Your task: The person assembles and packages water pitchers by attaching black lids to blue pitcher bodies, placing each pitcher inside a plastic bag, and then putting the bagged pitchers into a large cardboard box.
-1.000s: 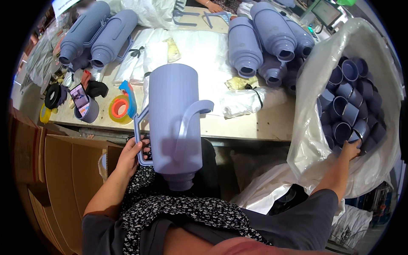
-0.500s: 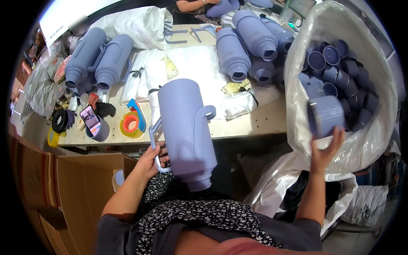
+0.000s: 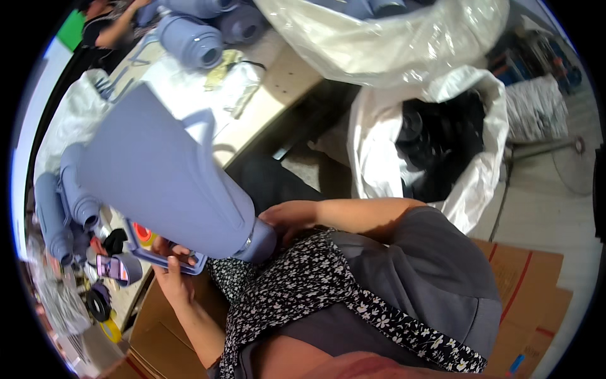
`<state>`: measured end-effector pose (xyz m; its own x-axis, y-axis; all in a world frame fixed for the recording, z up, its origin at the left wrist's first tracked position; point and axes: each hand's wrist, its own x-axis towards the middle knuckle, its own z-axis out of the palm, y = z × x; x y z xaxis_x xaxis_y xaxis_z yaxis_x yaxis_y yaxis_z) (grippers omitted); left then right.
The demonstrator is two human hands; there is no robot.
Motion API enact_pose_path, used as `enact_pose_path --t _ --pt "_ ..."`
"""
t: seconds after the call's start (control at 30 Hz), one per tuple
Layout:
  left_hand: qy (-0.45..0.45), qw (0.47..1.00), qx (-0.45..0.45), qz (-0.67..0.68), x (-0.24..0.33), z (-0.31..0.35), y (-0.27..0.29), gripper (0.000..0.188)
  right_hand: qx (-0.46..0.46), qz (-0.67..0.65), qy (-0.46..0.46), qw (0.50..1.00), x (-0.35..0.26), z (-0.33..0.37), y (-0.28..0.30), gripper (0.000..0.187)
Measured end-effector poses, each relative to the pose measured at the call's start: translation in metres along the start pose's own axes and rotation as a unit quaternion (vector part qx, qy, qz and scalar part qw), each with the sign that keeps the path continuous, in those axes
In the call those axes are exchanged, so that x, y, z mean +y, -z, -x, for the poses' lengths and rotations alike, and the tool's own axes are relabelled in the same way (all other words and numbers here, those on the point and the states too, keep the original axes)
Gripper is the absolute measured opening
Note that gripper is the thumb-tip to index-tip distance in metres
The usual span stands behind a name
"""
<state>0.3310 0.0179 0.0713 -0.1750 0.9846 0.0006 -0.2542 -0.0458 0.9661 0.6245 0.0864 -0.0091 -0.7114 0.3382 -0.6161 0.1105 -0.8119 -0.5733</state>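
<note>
A lavender-blue vacuum flask (image 3: 161, 170) lies slantwise in front of my chest, its neck end pointing down toward my apron. My left hand (image 3: 173, 271) is closed around the flask's side handle (image 3: 148, 252), fingers curled through it. At the neck sits a matching cup lid (image 3: 260, 245). My right hand (image 3: 293, 216) is closed at the lid's side; some of its fingertips are hidden behind the lid and the flask.
More blue flasks (image 3: 189, 41) stand on the worktable (image 3: 284, 82), others (image 3: 53, 208) at its far left. A phone (image 3: 112, 268) rests there too. Right of me are a large plastic bag (image 3: 391, 57) and a white sack (image 3: 366, 139) of dark parts. A cardboard box (image 3: 161, 322) is below left.
My right hand has come from the bag of cups to the flask's neck, bringing the cup lid. The flask has tilted, and the view has turned to the right.
</note>
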Motion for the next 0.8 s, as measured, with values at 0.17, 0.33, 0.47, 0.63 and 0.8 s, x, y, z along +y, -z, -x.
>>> enact_pose_path --t 0.17,0.33,0.47,0.63,0.8 --pt "0.125 0.988 -0.003 -0.087 -0.031 0.001 -0.022 0.051 0.084 0.158 0.099 0.979 -0.032 0.083 0.066 0.032" --pt "0.143 0.978 -0.02 -0.154 -0.016 -0.007 -0.026 0.047 0.62 0.062 0.354 0.697 0.001 0.169 0.246 0.02" --pt "0.135 0.971 -0.068 -0.186 -0.001 -0.024 -0.031 0.046 0.695 0.024 0.239 0.677 0.125 0.224 0.444 0.028" --pt "0.144 0.966 -0.03 -0.211 0.007 0.002 -0.029 0.054 0.705 -0.282 0.191 0.622 0.096 0.152 0.387 0.065" --pt "0.138 0.968 -0.044 -0.204 0.006 -0.012 -0.034 0.058 0.748 -0.255 0.193 0.582 0.086 0.146 0.405 0.066"
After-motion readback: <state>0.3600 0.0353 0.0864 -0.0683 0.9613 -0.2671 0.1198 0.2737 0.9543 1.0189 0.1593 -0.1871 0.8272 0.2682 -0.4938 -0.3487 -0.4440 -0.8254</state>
